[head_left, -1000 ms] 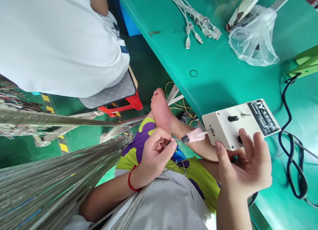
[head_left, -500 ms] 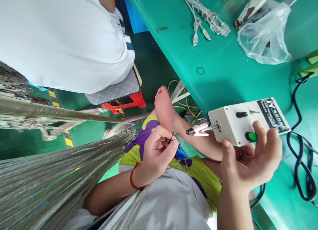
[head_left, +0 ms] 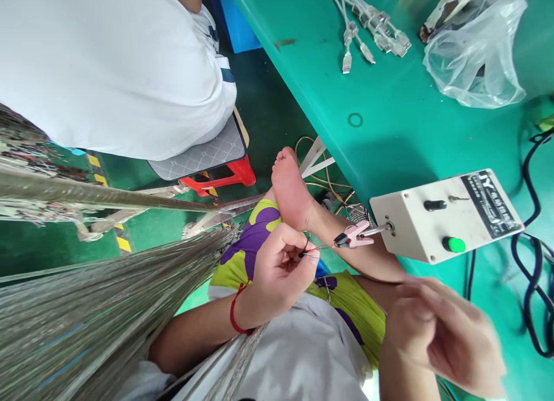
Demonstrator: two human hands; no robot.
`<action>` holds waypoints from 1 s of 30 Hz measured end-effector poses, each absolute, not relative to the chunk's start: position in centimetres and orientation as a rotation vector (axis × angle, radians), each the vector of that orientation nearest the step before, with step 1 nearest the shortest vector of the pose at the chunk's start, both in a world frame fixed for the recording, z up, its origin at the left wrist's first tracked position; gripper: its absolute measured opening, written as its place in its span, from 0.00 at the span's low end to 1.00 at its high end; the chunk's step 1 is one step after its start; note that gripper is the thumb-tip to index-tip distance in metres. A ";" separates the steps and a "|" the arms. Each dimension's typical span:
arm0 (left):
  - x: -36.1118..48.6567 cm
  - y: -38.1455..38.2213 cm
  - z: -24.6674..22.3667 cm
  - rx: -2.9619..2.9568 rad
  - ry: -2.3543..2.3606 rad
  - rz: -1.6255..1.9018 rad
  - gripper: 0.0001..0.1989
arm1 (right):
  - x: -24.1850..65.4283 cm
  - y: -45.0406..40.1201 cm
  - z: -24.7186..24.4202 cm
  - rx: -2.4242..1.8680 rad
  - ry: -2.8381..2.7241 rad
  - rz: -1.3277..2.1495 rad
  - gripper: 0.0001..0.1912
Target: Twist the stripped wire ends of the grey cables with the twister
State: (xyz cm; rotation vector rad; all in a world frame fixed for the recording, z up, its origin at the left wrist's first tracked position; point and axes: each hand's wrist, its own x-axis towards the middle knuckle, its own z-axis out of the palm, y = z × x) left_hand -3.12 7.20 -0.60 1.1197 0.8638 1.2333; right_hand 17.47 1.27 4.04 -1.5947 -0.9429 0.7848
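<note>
My left hand [head_left: 281, 271], with a red cord round its wrist, is closed in a pinch over my lap. Between its thumb and fingers are thin red and dark wires [head_left: 308, 253]. Their tips point toward a pink clip with black jaws [head_left: 354, 235], carried on a metal shaft. This shaft comes out of the end of a white machine box [head_left: 445, 219], which has a black knob, a small toggle switch and a green button [head_left: 456, 244]. Below the box is my right hand [head_left: 445, 334], away from the button and smeared by motion; its finger position is unclear.
On the green table [head_left: 311, 60] lie white USB cables [head_left: 374, 26] and a clear plastic bag [head_left: 476, 55]. Black cords [head_left: 530, 274] loop at the right. Long grey cables [head_left: 108, 308] hang at my left. A person in white [head_left: 116, 72] sits on a stool [head_left: 203, 150].
My right hand has left the green button and moved down, away from the box. My left hand keeps its pinch on the wires. The view has shifted slightly.
</note>
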 end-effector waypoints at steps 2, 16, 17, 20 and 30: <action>-3.0 7.2 -0.6 1.117 0.860 1.250 0.18 | 15.9 1.6 3.6 -1.547 -0.883 0.921 0.33; -2.2 7.4 -1.0 1.237 0.881 1.315 0.15 | 13.3 6.1 -0.8 -0.813 -0.494 1.470 0.25; -2.1 7.5 -1.0 1.242 0.875 1.323 0.14 | 13.1 6.3 -1.0 -0.773 -0.499 1.473 0.25; -2.0 7.5 -1.0 1.240 0.871 1.322 0.14 | 12.8 6.4 -1.6 -0.765 -0.491 1.449 0.25; -1.7 7.5 -1.3 1.230 0.878 1.265 0.17 | 12.8 5.9 -1.8 -0.855 -0.452 1.406 0.23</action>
